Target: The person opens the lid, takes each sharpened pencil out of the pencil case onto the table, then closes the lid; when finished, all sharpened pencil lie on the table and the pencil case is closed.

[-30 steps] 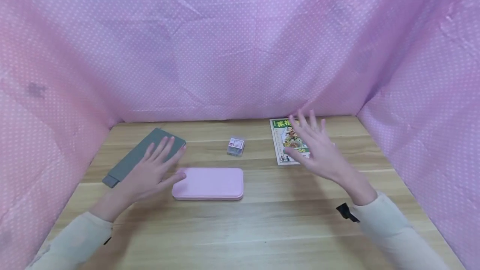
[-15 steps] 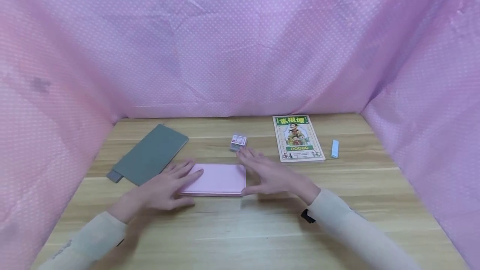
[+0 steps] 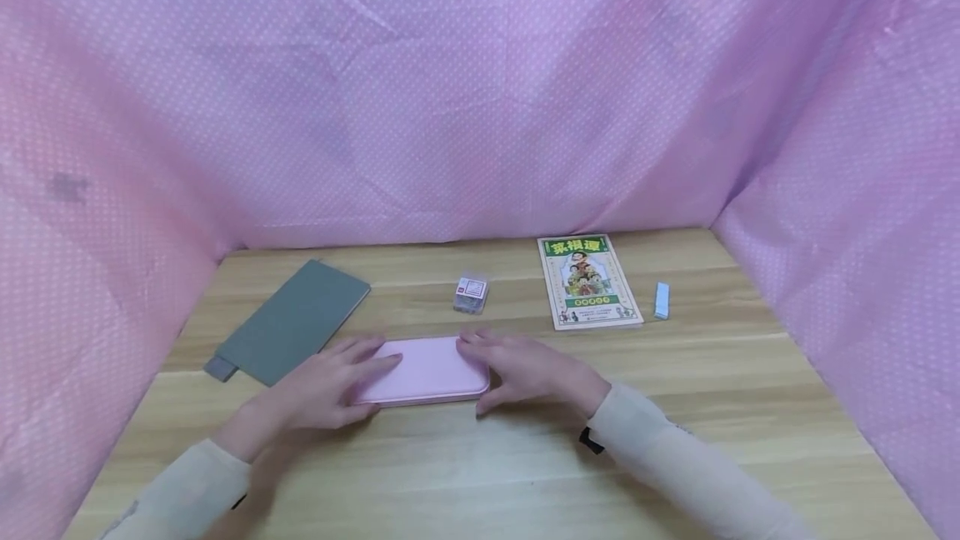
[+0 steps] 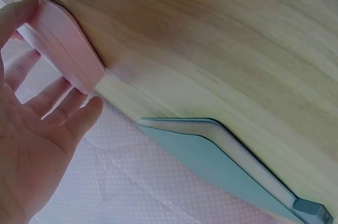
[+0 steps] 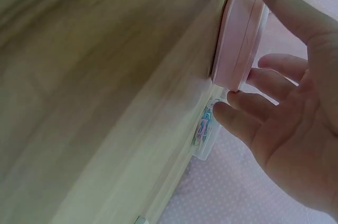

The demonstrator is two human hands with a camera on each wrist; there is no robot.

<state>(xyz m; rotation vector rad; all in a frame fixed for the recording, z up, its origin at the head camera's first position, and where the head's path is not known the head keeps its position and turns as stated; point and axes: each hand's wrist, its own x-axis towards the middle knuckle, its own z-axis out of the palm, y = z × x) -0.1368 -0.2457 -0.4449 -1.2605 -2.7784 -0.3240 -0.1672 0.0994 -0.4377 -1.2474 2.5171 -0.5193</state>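
Note:
A pink pencil case [image 3: 423,367] with rounded corners lies flat on the wooden table, long side across. At its left end my left hand [image 3: 322,386] holds it, with the thumb by the front edge and fingers over the top and far side. My right hand [image 3: 528,369] holds the right end the same way. In the left wrist view the thumb touches the side of the pencil case [image 4: 63,39]. The right wrist view shows the thumb and fingers around the pencil case's end [image 5: 240,39].
Back left lies a grey-green notebook [image 3: 296,323] with a small grey block [image 3: 221,368] at its corner. Behind the case stands a small clear box [image 3: 471,294] with colourful clips. A booklet [image 3: 590,283] and a light-blue strip [image 3: 662,301] lie right. Pink dotted cloth [image 3: 480,107] surrounds the table.
Both hands have come down and inward from above the table to the two ends of the pencil case. The booklet and blue strip, partly covered before, are uncovered.

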